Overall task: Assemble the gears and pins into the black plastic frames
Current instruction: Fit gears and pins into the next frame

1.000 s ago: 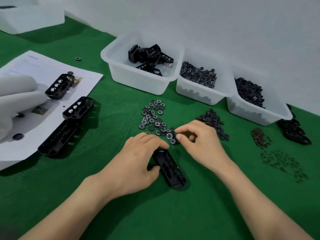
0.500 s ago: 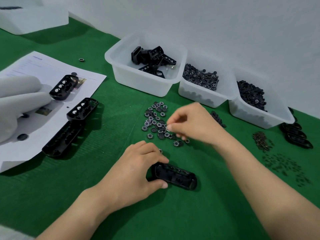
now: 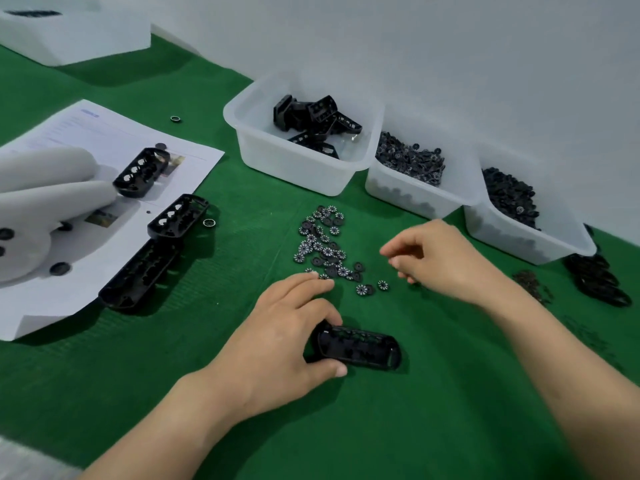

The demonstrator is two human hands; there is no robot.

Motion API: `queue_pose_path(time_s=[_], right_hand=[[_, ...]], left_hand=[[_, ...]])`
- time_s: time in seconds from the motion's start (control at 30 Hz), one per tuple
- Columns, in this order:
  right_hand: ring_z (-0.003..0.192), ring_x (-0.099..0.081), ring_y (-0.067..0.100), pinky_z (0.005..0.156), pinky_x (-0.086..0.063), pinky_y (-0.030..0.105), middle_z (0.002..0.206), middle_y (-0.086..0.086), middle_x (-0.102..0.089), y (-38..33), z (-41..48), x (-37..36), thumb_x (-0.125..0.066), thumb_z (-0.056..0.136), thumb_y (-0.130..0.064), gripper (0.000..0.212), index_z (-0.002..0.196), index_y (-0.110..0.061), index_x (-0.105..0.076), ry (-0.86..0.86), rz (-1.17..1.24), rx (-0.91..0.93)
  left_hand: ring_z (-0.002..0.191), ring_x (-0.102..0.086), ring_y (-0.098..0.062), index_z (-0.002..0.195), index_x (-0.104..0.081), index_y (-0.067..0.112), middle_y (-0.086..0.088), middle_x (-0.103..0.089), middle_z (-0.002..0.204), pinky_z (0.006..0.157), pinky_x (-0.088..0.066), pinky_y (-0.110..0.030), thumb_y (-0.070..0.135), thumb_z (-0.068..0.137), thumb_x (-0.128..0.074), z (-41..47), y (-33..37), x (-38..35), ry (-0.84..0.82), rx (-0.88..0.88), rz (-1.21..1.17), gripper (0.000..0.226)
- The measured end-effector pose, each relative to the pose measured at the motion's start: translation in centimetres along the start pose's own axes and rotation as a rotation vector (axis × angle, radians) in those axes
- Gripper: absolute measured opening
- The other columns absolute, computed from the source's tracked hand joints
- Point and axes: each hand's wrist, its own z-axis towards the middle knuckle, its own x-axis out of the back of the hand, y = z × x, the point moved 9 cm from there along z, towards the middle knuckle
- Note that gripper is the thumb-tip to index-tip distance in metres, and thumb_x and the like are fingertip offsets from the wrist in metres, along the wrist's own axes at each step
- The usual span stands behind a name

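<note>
A black plastic frame lies flat on the green mat in front of me. My left hand grips its left end between thumb and fingers. A loose pile of small black gears is spread on the mat just beyond it. To the right of that pile, slightly above the mat, hovers my right hand with its fingers curled. Its fingertips are blurred, so I cannot tell whether they pinch a gear.
Three more frames lie on a paper sheet at the left, beside a white padded shape. Three white bins of frames and small parts line the wall. Small pins and stacked black parts lie at the right.
My right hand reached from beside the frame up to the gear pile, then drew back to the right. My left hand turned the frame from pointing away to lying crosswise.
</note>
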Motion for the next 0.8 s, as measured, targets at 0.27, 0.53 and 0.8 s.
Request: queue_pose_path(time_s=[0.27,0.53,0.8], right_hand=[[0.059,-0.048,-0.003,0.062,-0.042,0.012,0.071,-0.013,-0.055,0.6,-2.6,-2.4,-0.066,0.081,-0.007,0.011,0.086,-0.017,-0.068,0.087,-0.119,0.072],[0.061,-0.053,-0.001,0.061,-0.045,0.009,0.081,-0.009,-0.060,2.7,-4.9,-3.1,-0.074,0.073,-0.005,0.026,0.091,-0.022,-0.066,0.073,0.133,0.017],[0.058,-0.048,0.005,0.059,-0.041,0.014,0.075,-0.007,-0.057,1.9,-4.7,-3.0,-0.073,0.075,-0.013,0.013,0.079,-0.024,-0.068,0.220,0.083,0.107]], left_hand=[[0.116,-0.030,-0.002,0.105,-0.059,0.032,0.017,-0.041,0.113,0.100,-0.015,-0.017,0.061,0.066,-0.064,-0.3,0.1,0.7,0.036,0.018,0.006,0.049],[0.108,-0.038,-0.004,0.105,-0.059,0.028,0.016,-0.046,0.106,0.098,-0.020,-0.020,0.068,0.066,-0.055,-0.2,0.0,1.0,0.060,0.047,-0.012,0.056],[0.107,-0.041,-0.006,0.097,-0.061,0.027,0.014,-0.048,0.104,0.097,-0.024,-0.024,0.059,0.064,-0.066,-0.2,-0.2,1.0,0.052,0.056,-0.021,0.046]])
